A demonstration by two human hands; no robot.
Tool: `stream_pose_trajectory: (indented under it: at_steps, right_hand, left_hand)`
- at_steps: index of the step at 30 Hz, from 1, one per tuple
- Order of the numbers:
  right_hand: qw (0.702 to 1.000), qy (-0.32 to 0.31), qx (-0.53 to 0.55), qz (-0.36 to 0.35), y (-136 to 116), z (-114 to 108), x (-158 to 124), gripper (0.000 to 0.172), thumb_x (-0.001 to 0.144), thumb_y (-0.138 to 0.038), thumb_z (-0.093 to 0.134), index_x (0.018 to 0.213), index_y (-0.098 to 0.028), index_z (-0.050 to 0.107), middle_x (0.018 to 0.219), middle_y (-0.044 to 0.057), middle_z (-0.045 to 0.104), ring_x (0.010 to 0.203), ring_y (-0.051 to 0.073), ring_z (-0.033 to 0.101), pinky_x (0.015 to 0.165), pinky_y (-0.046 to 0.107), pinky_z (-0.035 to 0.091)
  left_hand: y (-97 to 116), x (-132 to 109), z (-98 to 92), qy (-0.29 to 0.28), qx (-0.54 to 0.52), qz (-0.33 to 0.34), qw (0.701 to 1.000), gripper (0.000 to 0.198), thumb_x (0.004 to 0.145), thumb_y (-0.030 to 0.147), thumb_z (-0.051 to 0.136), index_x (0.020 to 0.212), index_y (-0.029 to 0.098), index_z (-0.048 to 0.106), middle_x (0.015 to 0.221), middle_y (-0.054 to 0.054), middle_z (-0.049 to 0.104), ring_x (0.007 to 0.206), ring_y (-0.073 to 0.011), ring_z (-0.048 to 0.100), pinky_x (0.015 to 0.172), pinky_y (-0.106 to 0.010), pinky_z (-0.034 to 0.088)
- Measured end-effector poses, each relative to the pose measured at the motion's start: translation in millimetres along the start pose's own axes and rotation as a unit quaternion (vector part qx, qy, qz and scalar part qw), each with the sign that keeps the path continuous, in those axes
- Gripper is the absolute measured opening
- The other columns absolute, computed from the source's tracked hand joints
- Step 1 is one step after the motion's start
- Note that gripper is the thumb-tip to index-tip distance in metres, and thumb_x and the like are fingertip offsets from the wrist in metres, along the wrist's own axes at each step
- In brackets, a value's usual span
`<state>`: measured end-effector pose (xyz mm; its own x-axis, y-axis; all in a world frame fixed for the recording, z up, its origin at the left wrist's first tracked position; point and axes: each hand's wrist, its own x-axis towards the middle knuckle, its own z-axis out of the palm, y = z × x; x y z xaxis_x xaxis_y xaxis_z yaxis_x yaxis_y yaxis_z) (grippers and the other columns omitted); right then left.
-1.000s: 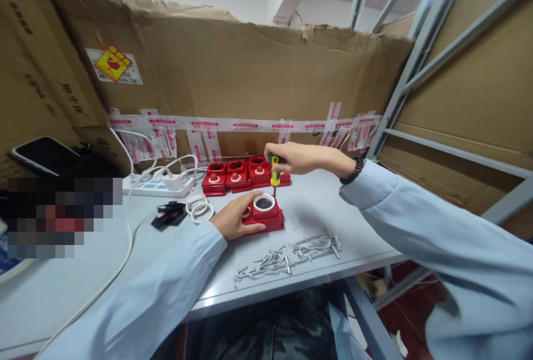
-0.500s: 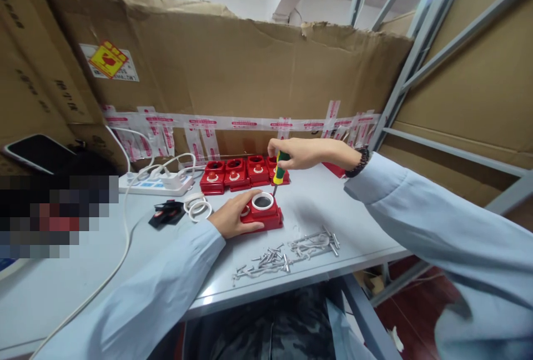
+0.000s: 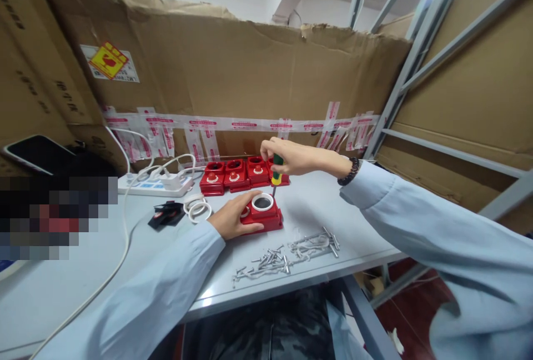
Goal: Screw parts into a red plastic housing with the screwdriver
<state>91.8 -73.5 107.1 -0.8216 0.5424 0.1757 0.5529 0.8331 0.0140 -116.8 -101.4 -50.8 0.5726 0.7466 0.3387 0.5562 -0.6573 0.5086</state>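
Observation:
My left hand (image 3: 235, 218) grips a red housing (image 3: 272, 222) flat on the table, thumb along its near side and fingers over its left end. A white ring (image 3: 262, 202) with a dark round centre sits on top of that housing. From above, my right hand (image 3: 287, 155) is closed round the handle of a green and yellow screwdriver (image 3: 277, 174). The shaft points down at the housing's far right corner, beside the ring; the tip's exact contact is hidden. Nearer me lie loose screws (image 3: 272, 260) and several longer metal pins (image 3: 331, 240).
Several red housings (image 3: 212, 179) stand in a row at the back. Loose white rings (image 3: 198, 210) and black pieces (image 3: 167, 214) lie left of my hand. A power strip (image 3: 160, 183) with white cables is farther left. A cardboard wall (image 3: 250, 71) closes the back; metal shelving (image 3: 453, 151) stands right.
My right hand and the screwdriver handle have shifted slightly left and the screwdriver stands more upright. The left hand and the red housing stay in place.

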Motion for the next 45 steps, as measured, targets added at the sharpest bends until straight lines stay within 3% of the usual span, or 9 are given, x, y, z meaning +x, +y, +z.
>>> stream_pose_trajectory:
  at_steps: [2, 7, 10, 13, 19, 24, 29, 35, 45]
  right_hand:
    - [1.000, -0.009, 0.009, 0.003, -5, 0, 2, 0.022, 0.077, -0.014, 0.053, 0.097, -0.019, 0.045, 0.101, 0.007, 0.055, 0.084, 0.016, 0.052, 0.073, 0.028, 0.041]
    - [0.978, 0.010, -0.074, 0.194, -9, 1, 8, 0.023, 0.088, -0.038, 0.046, 0.088, -0.015, 0.050, 0.084, 0.013, 0.060, 0.073, 0.023, 0.056, 0.060, 0.032, 0.038]
    - [0.991, -0.012, -0.035, 0.130, -4, -4, 6, 0.008, 0.084, -0.023, 0.051, 0.089, -0.017, 0.052, 0.087, 0.009, 0.062, 0.074, 0.018, 0.055, 0.062, 0.028, 0.038]
    - [0.997, -0.052, 0.027, 0.047, -3, -11, 1, 0.018, 0.074, -0.010, 0.056, 0.089, -0.019, 0.054, 0.092, 0.004, 0.063, 0.075, 0.014, 0.054, 0.063, 0.024, 0.039]
    - [0.987, 0.010, -0.037, 0.156, -5, -1, 6, 0.017, 0.084, -0.030, 0.053, 0.086, -0.014, 0.058, 0.083, 0.010, 0.064, 0.072, 0.018, 0.055, 0.062, 0.029, 0.038]
    - [0.996, -0.013, 0.045, 0.077, -6, -3, 10, 0.027, 0.074, -0.009, 0.056, 0.100, -0.018, 0.057, 0.103, 0.007, 0.064, 0.087, 0.016, 0.057, 0.071, 0.025, 0.041]
    - [0.984, -0.009, -0.025, 0.176, -7, -3, 8, 0.025, 0.082, -0.031, 0.055, 0.098, -0.012, 0.058, 0.099, 0.014, 0.064, 0.088, 0.022, 0.057, 0.070, 0.030, 0.042]
    - [0.995, -0.026, 0.038, 0.083, 0, -4, 9, 0.034, 0.069, -0.013, 0.061, 0.103, -0.016, 0.058, 0.101, 0.008, 0.064, 0.083, 0.017, 0.057, 0.065, 0.025, 0.041]
    - [0.992, -0.006, 0.045, 0.118, -4, -4, 8, 0.017, 0.069, -0.017, 0.061, 0.086, -0.015, 0.063, 0.086, 0.006, 0.066, 0.073, 0.015, 0.056, 0.061, 0.025, 0.040]
  left_hand:
    - [0, 0, 0.0, 0.003, 0.002, 0.002, 1.000, 0.075, 0.072, 0.048, 0.068, 0.134, 0.023, 0.035, 0.132, -0.013, 0.051, 0.117, -0.0296, 0.052, 0.098, -0.045, 0.043]
    - [0, 0, 0.0, -0.002, 0.011, 0.000, 1.000, 0.075, 0.072, 0.049, 0.067, 0.135, 0.023, 0.034, 0.133, -0.013, 0.050, 0.118, -0.0300, 0.051, 0.099, -0.045, 0.042]
    - [0, 1, 0.1, -0.010, 0.015, -0.003, 1.000, 0.076, 0.072, 0.050, 0.066, 0.134, 0.021, 0.034, 0.133, -0.014, 0.049, 0.118, -0.0296, 0.051, 0.097, -0.044, 0.044]
    - [0, 1, 0.3, -0.006, 0.014, -0.001, 1.000, 0.076, 0.072, 0.050, 0.066, 0.134, 0.021, 0.035, 0.132, -0.014, 0.050, 0.118, -0.0293, 0.051, 0.097, -0.043, 0.043]
    - [1, 0, 0.2, 0.000, 0.009, -0.005, 1.000, 0.075, 0.072, 0.050, 0.066, 0.134, 0.023, 0.035, 0.132, -0.013, 0.051, 0.117, -0.0296, 0.052, 0.095, -0.042, 0.045]
    - [0, 0, 0.2, -0.003, 0.012, -0.003, 1.000, 0.075, 0.072, 0.049, 0.067, 0.134, 0.023, 0.035, 0.132, -0.012, 0.051, 0.117, -0.0295, 0.052, 0.094, -0.042, 0.046]
    - [1, 0, 0.8, 0.000, 0.021, 0.001, 1.000, 0.074, 0.073, 0.049, 0.066, 0.133, 0.021, 0.034, 0.133, -0.013, 0.050, 0.118, -0.0295, 0.051, 0.099, -0.043, 0.042]
    - [2, 0, -0.1, -0.007, 0.023, -0.006, 1.000, 0.074, 0.073, 0.050, 0.065, 0.134, 0.022, 0.033, 0.134, -0.013, 0.049, 0.119, -0.0289, 0.050, 0.099, -0.043, 0.042]
    - [1, 0, 0.8, -0.004, 0.027, 0.001, 1.000, 0.073, 0.073, 0.049, 0.065, 0.133, 0.021, 0.033, 0.133, -0.013, 0.050, 0.119, -0.0284, 0.051, 0.099, -0.042, 0.041]
